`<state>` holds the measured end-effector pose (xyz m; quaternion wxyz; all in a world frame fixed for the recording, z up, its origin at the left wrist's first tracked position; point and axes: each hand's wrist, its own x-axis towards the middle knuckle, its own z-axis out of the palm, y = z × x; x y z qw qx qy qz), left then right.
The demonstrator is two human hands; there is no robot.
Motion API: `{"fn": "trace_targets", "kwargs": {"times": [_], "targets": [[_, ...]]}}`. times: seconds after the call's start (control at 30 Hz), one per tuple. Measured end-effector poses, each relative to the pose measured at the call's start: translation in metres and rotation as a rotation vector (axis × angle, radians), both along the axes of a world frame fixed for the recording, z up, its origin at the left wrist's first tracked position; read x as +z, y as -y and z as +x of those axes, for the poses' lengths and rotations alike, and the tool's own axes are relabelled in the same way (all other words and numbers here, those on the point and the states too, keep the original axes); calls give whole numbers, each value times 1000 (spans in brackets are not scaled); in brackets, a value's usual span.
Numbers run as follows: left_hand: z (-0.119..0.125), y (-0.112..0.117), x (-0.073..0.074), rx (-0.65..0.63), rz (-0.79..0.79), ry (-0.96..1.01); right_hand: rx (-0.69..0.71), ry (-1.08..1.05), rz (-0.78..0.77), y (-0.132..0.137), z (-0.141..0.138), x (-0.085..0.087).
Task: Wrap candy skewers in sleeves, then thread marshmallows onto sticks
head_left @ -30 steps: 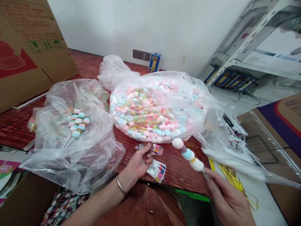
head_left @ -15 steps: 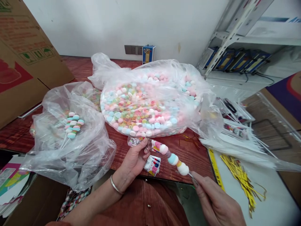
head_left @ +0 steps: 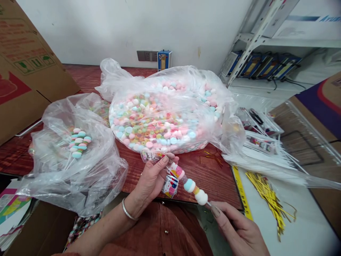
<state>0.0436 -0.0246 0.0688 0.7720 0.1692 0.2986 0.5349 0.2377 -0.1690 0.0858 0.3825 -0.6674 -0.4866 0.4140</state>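
The right hand [head_left: 237, 227] pinches the stick [head_left: 209, 203] of a marshmallow skewer [head_left: 189, 185] and the left hand [head_left: 149, 179] grips a printed clear sleeve [head_left: 149, 155]; the step looks like inserting, which calls for a gentle, straight push. Above the near edge of the table [head_left: 220, 181], the skewer's long axis slants, tip forward-left at the sleeve's mouth.

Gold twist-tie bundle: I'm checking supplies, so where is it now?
In the head view, the gold twist-tie bundle lies lower right on the white surface, right of the yellow strip.
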Motion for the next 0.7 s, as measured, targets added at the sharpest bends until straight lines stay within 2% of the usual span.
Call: {"fn": "trace_targets", "kwargs": {"times": [0.07,0.17,0.27,0.37,0.5,0.57,0.7], "targets": [[2,1,4,-59,-27,52,-73,-307,-137,0,-10,-6],[7,3,12,-68,-64,122,-184,-724,-266,-2,-27,-15],[13,2,18,-25,-110,157,-219,-866,-278,-4,-40,-21],[18,1,20,9,-175,146,-230,-684,-153,-4,-45,-23],[22,1,22,21,-220,125,-203,-108,159,-6,-44,-23],[23,2,23,19,-225,120,-168,107,304,-9,-44,-22],[23,2,24,5,-229,113,-117,335,516,-16,-45,-19]]}}
